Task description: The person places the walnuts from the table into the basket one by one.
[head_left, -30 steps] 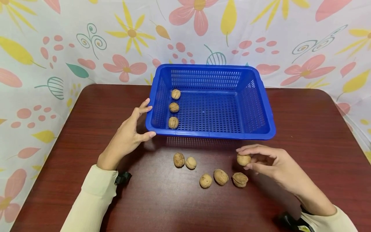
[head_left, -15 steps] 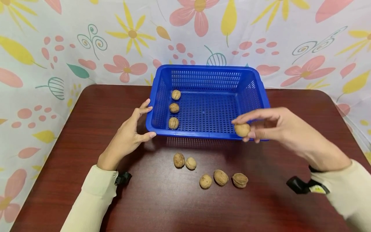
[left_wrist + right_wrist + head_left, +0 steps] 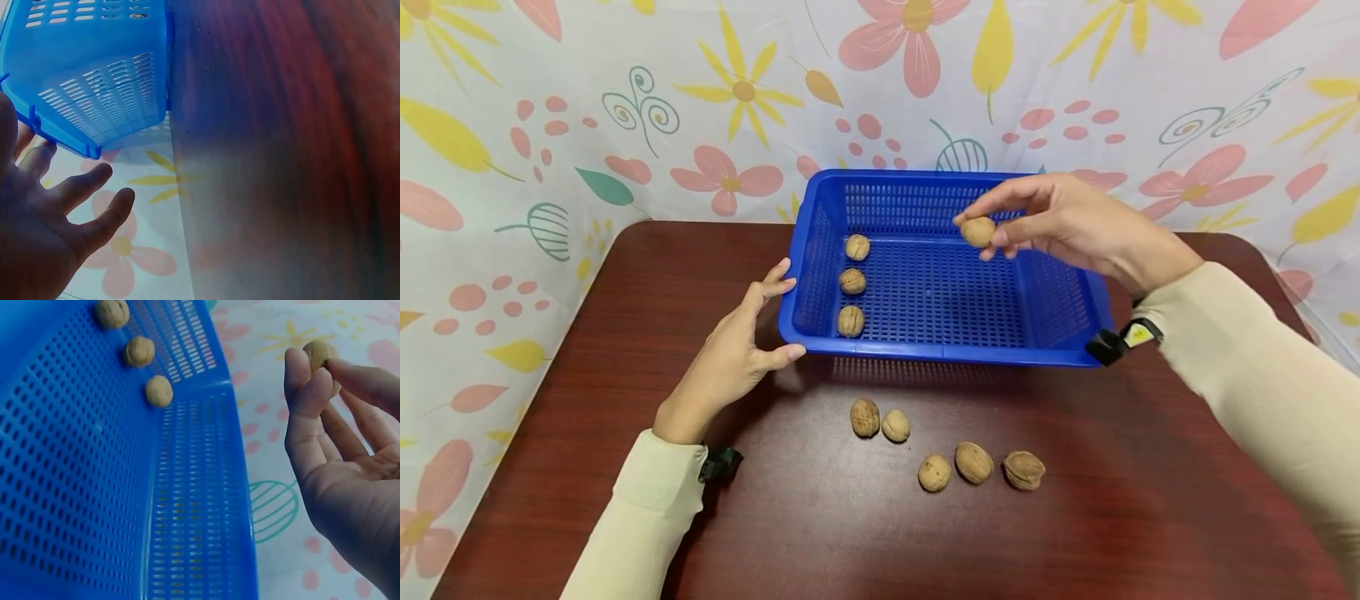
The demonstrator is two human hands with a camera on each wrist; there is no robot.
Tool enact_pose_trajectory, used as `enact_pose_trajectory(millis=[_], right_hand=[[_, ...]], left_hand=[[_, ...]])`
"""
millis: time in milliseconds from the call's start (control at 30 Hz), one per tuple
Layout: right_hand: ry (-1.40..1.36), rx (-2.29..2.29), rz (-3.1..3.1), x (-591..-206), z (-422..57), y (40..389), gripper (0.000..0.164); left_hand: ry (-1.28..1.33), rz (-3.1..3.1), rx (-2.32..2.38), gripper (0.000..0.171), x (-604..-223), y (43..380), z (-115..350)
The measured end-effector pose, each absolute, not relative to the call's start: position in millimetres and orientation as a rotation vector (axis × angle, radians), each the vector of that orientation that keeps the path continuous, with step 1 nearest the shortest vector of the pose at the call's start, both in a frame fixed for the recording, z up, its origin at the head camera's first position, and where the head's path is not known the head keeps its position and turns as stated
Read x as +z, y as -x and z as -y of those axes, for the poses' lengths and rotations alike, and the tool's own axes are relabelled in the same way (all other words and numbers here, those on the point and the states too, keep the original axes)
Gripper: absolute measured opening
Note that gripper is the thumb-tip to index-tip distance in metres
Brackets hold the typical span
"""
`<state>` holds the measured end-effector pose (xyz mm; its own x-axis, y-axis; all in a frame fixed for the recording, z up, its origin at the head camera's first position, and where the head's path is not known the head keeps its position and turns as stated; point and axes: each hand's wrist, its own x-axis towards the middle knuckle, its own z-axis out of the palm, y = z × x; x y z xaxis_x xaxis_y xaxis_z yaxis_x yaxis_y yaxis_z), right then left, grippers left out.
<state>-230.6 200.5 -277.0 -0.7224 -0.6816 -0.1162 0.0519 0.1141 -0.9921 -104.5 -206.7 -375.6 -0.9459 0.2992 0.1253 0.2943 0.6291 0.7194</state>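
Note:
My right hand (image 3: 1075, 221) pinches a walnut (image 3: 977, 232) between thumb and fingertips, above the back right part of the blue plastic basket (image 3: 940, 351). The same walnut (image 3: 319, 355) shows at the fingertips in the right wrist view. Three walnuts (image 3: 852, 282) lie in a column along the basket's left side. My left hand (image 3: 722, 362) touches the basket's left rim and front left corner with its fingertips and thumb. Its fingers (image 3: 87, 187) are spread and loosely extended in the left wrist view.
Several walnuts (image 3: 973, 462) lie loose on the dark red wooden table (image 3: 820, 525) in front of the basket. A flower-patterned cloth (image 3: 715, 108) hangs behind the table.
My right hand has lifted the walnut from the table's front right, carried it over the basket's front rim and moved back and left above the basket. The left hand has stayed put.

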Motion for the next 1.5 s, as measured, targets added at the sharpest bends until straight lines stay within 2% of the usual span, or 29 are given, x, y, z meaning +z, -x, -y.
enact_pose_trajectory(millis=[400,600,933,1267,1500], right_hand=[[0.641,-1.539,-1.743,-320,-156,268,0.029],[0.617,-1.464,-1.735,-334,-135,268,0.029],[0.585,-1.232,-1.742,-357,-119,270,0.03],[0.587,-1.084,-1.701,-369,-110,269,0.031],[0.633,-1.017,-1.678,-374,-102,271,0.034]], left_hand=[[-0.504,-2.829,1.248,0.087,-375,103,207],[-0.502,-2.844,1.238,0.083,-375,105,206],[-0.478,-2.843,1.225,0.086,-376,104,207],[-0.506,-2.855,1.237,0.09,-377,105,207],[-0.505,-2.855,1.234,0.085,-377,105,207]])
